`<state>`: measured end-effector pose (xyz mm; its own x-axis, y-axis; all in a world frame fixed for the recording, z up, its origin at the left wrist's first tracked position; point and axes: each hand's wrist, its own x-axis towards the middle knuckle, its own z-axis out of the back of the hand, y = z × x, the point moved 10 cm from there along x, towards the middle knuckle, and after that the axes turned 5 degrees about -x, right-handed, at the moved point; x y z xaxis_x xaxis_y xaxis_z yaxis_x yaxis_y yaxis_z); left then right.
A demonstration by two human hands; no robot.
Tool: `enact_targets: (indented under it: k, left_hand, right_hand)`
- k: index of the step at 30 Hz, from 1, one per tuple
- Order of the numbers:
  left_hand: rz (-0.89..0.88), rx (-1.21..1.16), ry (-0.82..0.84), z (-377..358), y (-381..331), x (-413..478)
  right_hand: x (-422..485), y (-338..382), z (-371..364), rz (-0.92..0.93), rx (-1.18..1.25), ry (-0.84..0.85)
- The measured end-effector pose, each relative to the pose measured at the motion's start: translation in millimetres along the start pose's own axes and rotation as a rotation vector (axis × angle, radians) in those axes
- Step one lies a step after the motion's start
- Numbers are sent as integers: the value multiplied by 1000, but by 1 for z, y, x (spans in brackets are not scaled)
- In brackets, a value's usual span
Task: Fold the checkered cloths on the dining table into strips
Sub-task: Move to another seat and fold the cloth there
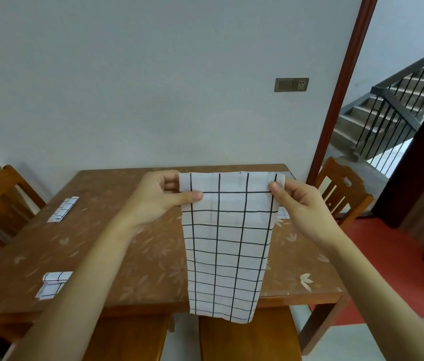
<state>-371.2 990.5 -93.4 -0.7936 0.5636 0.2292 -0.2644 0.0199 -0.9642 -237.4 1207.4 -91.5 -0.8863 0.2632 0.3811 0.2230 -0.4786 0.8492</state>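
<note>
Both bare forearms reach forward over the counter (117, 230), wrists level. The left hand (158, 198) pinches the top left corner of the checkered cloth (227, 246) between its thumb and curled fingers (171, 182); the right hand (302, 204) pinches the top right corner the same way. The cloth hangs in the air between them, its top edge taut with a narrow turned-over fold, and drapes flat past the counter's near edge. It is thin white fabric with fine black grid lines. The counter is glossy brown with pale leaf prints. At its left lie a far folded strip (63, 209) and a near folded strip (53, 284).
</note>
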Motion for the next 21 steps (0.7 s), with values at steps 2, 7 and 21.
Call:
enact_targets:
  k: [2, 7, 21]
  left_hand:
    - [-18, -11, -28, 2, -2, -1]
    - [-26, -22, -94, 7, -2, -4]
    - [-36, -81, -90, 6, -5, -7]
  right_hand:
    - [0, -1, 0, 11, 2, 5]
    - [0, -1, 0, -18, 52, -14]
    - [-4, -2, -13, -54, 78, 82]
